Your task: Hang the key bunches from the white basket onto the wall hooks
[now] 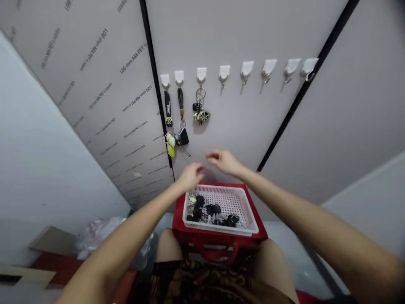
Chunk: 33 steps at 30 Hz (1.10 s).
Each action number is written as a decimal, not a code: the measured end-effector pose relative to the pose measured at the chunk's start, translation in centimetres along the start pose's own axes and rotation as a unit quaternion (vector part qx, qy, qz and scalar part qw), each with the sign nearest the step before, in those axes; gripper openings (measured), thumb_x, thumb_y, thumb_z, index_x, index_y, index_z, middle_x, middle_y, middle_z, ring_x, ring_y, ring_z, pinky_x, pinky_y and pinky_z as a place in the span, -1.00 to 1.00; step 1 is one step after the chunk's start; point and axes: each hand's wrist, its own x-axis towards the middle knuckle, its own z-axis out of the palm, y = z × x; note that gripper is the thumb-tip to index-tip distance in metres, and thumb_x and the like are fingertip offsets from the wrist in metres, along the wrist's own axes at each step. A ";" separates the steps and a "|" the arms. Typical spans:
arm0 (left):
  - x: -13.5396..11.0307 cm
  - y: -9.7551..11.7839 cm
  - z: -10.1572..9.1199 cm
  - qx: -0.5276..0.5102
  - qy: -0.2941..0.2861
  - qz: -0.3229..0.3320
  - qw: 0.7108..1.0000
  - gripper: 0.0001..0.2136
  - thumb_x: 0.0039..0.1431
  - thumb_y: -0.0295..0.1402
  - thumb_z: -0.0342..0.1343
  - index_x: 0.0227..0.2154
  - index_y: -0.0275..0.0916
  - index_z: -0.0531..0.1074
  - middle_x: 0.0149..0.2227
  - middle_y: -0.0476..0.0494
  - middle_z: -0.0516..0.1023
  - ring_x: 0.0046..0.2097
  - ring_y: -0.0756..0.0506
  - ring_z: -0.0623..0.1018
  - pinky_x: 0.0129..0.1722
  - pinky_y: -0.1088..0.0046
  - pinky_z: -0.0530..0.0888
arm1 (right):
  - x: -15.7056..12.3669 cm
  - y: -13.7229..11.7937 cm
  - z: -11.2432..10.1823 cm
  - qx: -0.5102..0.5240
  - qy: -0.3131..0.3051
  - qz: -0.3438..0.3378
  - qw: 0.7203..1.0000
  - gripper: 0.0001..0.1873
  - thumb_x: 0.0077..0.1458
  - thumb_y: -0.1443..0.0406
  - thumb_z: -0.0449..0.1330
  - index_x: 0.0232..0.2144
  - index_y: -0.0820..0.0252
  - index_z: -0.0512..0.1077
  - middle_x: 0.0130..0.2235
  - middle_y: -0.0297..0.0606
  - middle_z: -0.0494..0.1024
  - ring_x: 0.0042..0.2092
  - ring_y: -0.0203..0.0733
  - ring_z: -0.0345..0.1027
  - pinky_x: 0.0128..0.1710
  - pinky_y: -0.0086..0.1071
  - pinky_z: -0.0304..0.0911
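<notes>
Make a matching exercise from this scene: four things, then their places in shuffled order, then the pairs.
Things:
1. black keys
2. white basket
3. car keyring
4. left hand

Places:
A. on a hook
B. above the basket
C. inside the basket
D. on a red bag

Pairs: 1C, 2D, 3A, 4B

Keys (199,202) lie in a basket (218,188) atop a bag (179,217) on your knees (169,247); ahead of you, a row of hooks (247,71) runs along the wall (228,126), key rings (199,112) hanging from the three at left.
</notes>
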 end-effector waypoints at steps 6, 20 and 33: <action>-5.1 -2.1 5.9 0.142 -0.145 -0.016 0.979 -0.81 -0.23 -0.42 -0.01 -0.43 -0.28 0.34 -0.37 -0.21 0.36 -0.27 -0.16 0.33 -0.25 0.32 0.21 | -8.3 6.0 5.7 -0.116 -0.211 0.006 0.971 -0.80 -0.28 0.32 0.05 -0.48 0.24 0.35 -0.48 -0.26 0.40 -0.44 -0.27 0.21 -0.44 -0.44 0.07; -3.3 -1.3 5.9 -0.218 -0.162 -0.110 0.956 -0.72 -0.31 -0.52 -0.01 -0.39 -0.31 0.28 -0.52 0.03 0.32 -0.48 0.07 0.29 -0.49 0.59 0.23 | -6.9 4.7 2.9 0.016 -0.158 0.032 0.987 -0.86 -0.17 0.29 -0.04 -0.59 0.26 0.24 -0.64 -0.39 0.27 -0.60 -0.42 0.08 -0.60 -0.53 -0.01; -0.9 1.8 1.9 -0.615 -0.084 -0.192 0.760 -0.76 -0.32 -0.46 0.02 -0.46 -0.27 0.19 -0.56 0.04 0.31 -0.59 0.12 0.32 -0.56 0.61 0.20 | -5.9 1.6 0.2 0.292 -0.101 0.078 0.948 -0.73 -0.25 0.25 0.09 -0.40 0.26 0.23 -0.42 -0.33 0.34 -0.40 -0.40 0.21 -0.35 -0.45 0.13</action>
